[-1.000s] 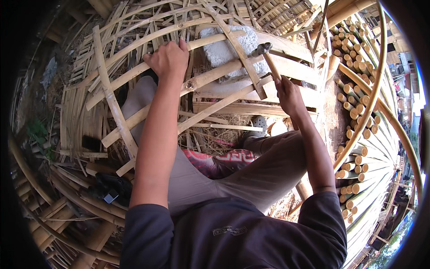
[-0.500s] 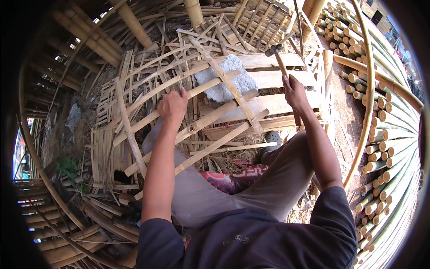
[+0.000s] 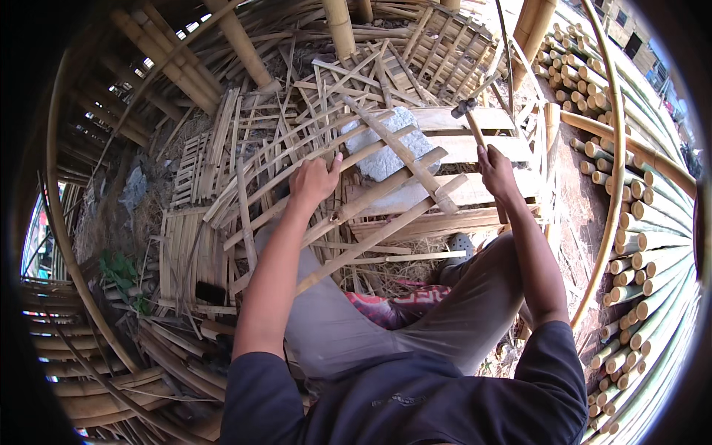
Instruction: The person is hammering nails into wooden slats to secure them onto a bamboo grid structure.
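A lattice of split bamboo slats (image 3: 378,239) lies slanting across my lap and over a rough pale stone block (image 3: 384,167). Its crosspiece (image 3: 400,152) passes above the stone. My left hand (image 3: 313,180) is closed around one of the long slats, left of the stone, with the thumb pointing up. In my right hand (image 3: 497,174) is a hammer (image 3: 476,132), gripped by its wooden handle. The hammer head is raised up and away from the lattice, to the right of the stone. My left fingers partly hide the slat they hold.
Wide wooden planks (image 3: 482,152) lie under and beside the stone. Cut bamboo poles (image 3: 653,241) are stacked at the right, behind a bent bamboo rail (image 3: 614,163). Loose strips (image 3: 196,248) and finished-looking slatted panels (image 3: 452,55) lie left and far. A dark flat object (image 3: 211,292) rests at left.
The whole view has shifted a little. My left hand and the lattice have moved slightly right, and the lattice has turned a bit. The hammer, still in my right hand, sits slightly lower.
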Motion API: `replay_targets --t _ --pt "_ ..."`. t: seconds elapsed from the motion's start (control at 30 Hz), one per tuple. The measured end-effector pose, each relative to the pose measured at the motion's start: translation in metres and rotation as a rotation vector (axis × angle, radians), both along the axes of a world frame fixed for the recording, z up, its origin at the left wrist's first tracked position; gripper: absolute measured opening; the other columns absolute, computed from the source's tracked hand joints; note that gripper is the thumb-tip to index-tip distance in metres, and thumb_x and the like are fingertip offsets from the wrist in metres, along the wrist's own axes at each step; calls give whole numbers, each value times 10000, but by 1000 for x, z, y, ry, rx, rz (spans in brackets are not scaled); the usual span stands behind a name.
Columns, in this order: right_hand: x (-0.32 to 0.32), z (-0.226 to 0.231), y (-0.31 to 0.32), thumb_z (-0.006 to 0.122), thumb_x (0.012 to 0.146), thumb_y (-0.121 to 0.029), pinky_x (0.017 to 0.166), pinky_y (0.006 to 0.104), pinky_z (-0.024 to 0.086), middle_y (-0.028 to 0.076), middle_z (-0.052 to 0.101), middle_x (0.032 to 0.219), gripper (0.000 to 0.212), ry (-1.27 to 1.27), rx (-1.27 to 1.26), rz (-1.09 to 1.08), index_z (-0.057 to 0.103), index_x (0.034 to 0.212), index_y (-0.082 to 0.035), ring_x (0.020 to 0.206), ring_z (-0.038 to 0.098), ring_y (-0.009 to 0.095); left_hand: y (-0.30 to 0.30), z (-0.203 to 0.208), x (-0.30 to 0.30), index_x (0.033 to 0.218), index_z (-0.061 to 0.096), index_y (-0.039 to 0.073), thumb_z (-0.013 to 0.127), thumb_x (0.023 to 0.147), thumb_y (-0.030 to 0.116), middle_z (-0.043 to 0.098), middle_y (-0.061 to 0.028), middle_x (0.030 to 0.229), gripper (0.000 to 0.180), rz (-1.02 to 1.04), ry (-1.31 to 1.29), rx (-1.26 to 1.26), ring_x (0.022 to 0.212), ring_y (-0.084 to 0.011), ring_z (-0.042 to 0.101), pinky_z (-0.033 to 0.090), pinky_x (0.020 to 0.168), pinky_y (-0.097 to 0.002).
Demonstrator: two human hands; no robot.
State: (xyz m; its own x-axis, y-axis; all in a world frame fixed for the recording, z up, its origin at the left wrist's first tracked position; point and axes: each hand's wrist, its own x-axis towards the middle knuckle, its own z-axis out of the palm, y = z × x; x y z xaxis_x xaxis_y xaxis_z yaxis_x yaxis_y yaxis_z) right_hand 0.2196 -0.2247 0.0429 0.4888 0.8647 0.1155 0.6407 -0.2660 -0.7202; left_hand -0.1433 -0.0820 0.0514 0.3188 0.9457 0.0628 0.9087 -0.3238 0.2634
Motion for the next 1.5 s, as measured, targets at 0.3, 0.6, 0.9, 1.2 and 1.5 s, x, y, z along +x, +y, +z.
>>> replay_targets --t 0.3,0.6,0.9,1.2,1.5 --pt "4 -2 4 481 1031 -340 604 456 410 237 543 648 419 4 13 -22 517 837 29 581 468 364 -10 -19 4 761 715 15 463 953 577 685 -241 752 645 18 -37 125 785 -438 679 540 748 -515" --pt "-35 25 -7 474 1035 -245 545 487 394 238 535 606 311 -289 48 91 484 879 24 530 494 426 -21 -14 9 722 723 41 513 928 566 683 -213 712 602 14 -60 170 682 -395 692 552 630 -496" --pt "-124 84 0 519 1006 -211 497 527 433 211 562 563 193 -628 31 467 523 958 -24 536 574 439 -20 -17 9 704 729 77 514 928 535 681 -171 672 553 64 -28 180 662 -345 702 553 591 -449" --pt "-117 73 8 509 1011 -236 473 525 436 216 564 556 198 -711 -66 456 526 988 -40 521 582 435 -18 -15 9 704 728 61 519 930 510 684 -186 679 545 58 -74 162 666 -346 705 562 600 -445" --pt "-115 68 7 523 1005 -237 436 486 450 195 587 566 186 -754 -89 441 525 1026 -52 500 599 404 -17 -18 9 712 725 49 517 932 503 683 -187 681 546 54 -74 166 665 -349 703 562 603 -453"
